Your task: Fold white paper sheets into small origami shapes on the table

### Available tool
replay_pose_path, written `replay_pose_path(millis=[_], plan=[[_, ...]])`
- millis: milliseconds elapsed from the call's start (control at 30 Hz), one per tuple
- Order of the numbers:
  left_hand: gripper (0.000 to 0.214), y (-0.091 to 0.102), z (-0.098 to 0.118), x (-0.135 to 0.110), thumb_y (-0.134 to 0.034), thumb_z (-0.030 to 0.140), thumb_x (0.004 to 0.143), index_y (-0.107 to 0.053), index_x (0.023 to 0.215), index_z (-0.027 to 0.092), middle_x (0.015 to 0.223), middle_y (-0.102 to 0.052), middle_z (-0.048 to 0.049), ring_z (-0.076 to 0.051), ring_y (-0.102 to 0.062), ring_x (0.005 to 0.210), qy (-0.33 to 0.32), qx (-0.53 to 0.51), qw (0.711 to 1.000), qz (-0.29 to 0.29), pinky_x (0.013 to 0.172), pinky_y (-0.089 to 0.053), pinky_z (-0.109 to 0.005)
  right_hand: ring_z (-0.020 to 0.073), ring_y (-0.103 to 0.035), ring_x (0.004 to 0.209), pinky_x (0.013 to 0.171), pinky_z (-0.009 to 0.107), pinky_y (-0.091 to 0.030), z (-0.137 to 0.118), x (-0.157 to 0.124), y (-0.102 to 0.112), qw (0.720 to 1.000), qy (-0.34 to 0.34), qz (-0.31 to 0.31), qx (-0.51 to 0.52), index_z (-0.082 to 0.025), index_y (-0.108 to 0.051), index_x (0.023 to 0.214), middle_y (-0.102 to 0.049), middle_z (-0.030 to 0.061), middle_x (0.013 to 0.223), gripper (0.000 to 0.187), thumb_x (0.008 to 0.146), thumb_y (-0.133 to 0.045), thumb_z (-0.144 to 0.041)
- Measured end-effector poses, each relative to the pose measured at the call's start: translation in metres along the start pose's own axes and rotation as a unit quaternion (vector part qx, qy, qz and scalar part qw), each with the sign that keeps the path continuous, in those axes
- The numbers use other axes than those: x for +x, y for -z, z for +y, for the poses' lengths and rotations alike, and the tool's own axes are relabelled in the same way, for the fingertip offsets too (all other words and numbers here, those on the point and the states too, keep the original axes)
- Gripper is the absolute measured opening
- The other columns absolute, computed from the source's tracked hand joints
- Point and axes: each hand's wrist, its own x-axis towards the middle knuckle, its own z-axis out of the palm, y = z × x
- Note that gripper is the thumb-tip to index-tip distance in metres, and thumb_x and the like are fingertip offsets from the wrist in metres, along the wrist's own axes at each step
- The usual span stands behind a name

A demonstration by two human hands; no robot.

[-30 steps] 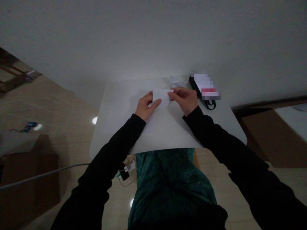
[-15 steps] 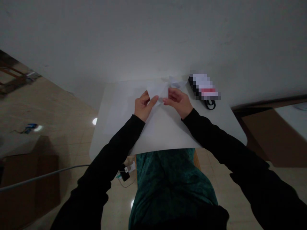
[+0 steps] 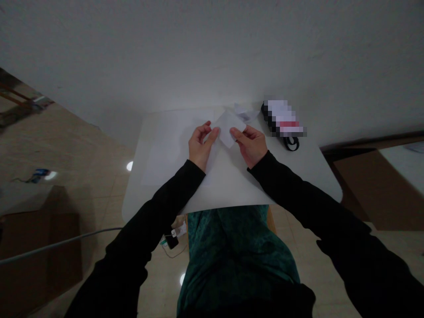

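A paper (image 3: 228,128) sat between the left hand (image 3: 200,148) and right hand (image 3: 251,145), over a sheet (image 3: 165,163) on the table (image 3: 314,176); scraps (image 3: 247,114) lay behind, a blurred object (image 3: 283,119) farther right.

We catalogue: white folded paper (image 3: 228,128) between left hand (image 3: 200,148) and right hand (image 3: 251,145); plain black sleeves (image 3: 172,194) behind each hand; white tabletop (image 3: 308,172) beyond; mottled dark-green garment (image 3: 232,260) below both hands.

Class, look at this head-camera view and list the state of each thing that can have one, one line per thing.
Left hand: thumb and fingers pinching the white paper piece's left side
Right hand: fingers pinching its right side
White paper piece: held between both hands, tilted corner-up
Crumpled white paper: lying loose near the table's far edge
Large white sheet: lying flat on the table
Black cable: looped
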Motion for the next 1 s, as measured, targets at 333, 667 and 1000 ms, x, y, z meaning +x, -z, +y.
replay_pose_path(millis=[333,667,1000], plan=[[0.049,0.002,0.036,-0.004,-0.07,0.059,0.075,-0.065,0.107,0.023,0.119,-0.068,-0.0097,-0.025,-0.061,0.119,-0.079,0.045,0.989,-0.119,0.104,-0.047,-0.041,0.0182,-0.069,0.088,0.09,0.04,-0.055,-0.011,-0.011,-0.007,0.994,0.01,-0.111,-0.012,-0.025,-0.074,0.087,-0.076,-0.0005,0.093,0.031,0.061,-0.085,-0.04],[0.037,-0.002,0.035,-0.006,-0.075,0.048,0.075,-0.065,0.099,0.021,0.109,-0.07,-0.0094,-0.023,-0.064,0.115,-0.029,0.007,0.995,-0.096,0.101,-0.049,-0.037,0.0219,-0.07,0.09,0.091,0.042,-0.055,-0.017,-0.016,-0.01,0.978,-0.136,-0.137,0.085,-0.023,-0.069,0.092,-0.076,0.002,0.094,0.04,0.059,-0.085,-0.042],[0.033,0.002,0.03,-0.001,-0.072,0.05,0.078,-0.07,0.096,0.023,0.099,-0.075,-0.0049,-0.021,-0.069,0.103,-0.026,-0.014,0.998,-0.064,0.093,-0.055,-0.036,0.0224,-0.065,0.111,0.103,0.043,-0.05,-0.008,-0.021,-0.019,0.982,-0.09,-0.147,0.083,-0.026,-0.069,0.099,-0.074,0.0033,0.108,0.04,0.071,-0.075,-0.053]])
